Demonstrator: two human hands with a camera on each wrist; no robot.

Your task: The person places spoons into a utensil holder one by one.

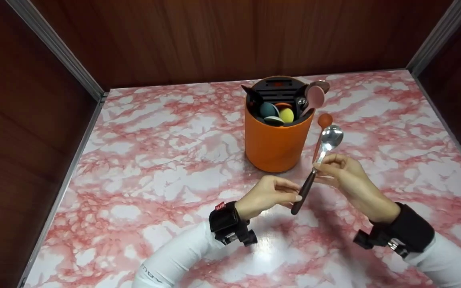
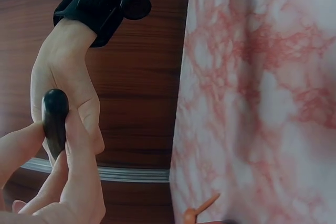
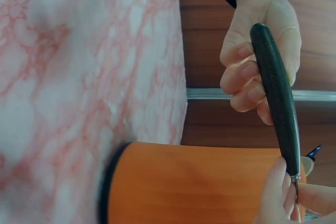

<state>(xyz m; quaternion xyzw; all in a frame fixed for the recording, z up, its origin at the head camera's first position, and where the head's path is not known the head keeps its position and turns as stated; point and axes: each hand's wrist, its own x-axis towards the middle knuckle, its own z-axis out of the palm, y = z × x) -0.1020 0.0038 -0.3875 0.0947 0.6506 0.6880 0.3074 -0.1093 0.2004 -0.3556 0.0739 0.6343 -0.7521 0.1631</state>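
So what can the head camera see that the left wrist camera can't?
Only the head view shows the whole spoon's shiny bowl, the orange holder full of utensils, and an orange-tipped spoon lying beside it. Only the left wrist view shows the rounded end of the spoon's dark handle up close, pinched by the left hand's fingers. Both show the left hand, the right hand, the dark handle and the pink marble table.
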